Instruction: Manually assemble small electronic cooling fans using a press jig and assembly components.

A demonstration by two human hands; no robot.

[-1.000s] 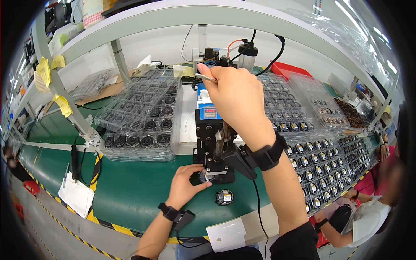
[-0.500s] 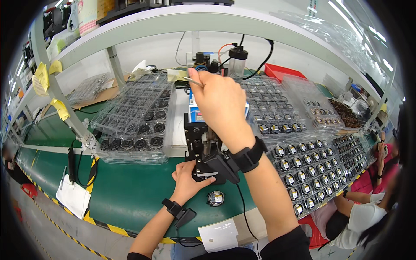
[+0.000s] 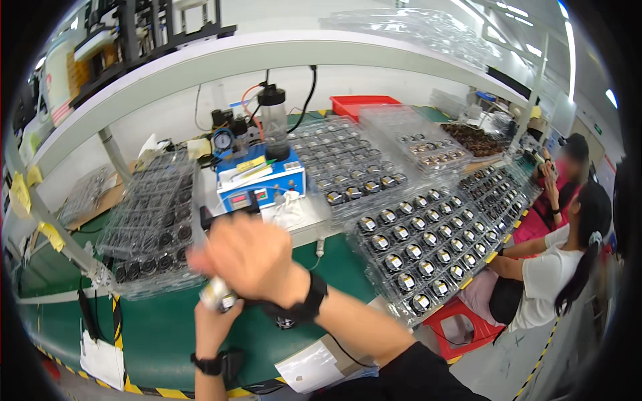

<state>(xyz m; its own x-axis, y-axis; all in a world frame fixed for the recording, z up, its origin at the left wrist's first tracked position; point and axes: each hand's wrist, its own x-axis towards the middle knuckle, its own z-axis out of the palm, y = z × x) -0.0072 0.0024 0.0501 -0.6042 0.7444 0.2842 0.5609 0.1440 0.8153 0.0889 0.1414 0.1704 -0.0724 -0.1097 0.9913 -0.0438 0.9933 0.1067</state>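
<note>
My right hand (image 3: 249, 257) is smeared by motion in front of the bench press, whose black top (image 3: 231, 208) shows behind it. Its fingers cannot be made out. Just below it, my left hand (image 3: 214, 322) has its fingertips on a small round part (image 3: 219, 295) with a pale label, blurred too. Partly hidden beneath my right forearm, another round black part (image 3: 284, 322) lies on the green mat. Both wrists wear black bands with small boxes.
Clear trays of labelled round parts (image 3: 428, 240) spread to the right; stacked trays of black rings (image 3: 150, 227) stand left. Behind the press sits a blue control box (image 3: 262, 187). A white sheet (image 3: 307, 366) lies at the near edge. Co-workers (image 3: 562, 267) sit at far right.
The view has turned right. My right hand has come down from above the press toward me. My left hand has left the press base and now has a round part at its fingertips.
</note>
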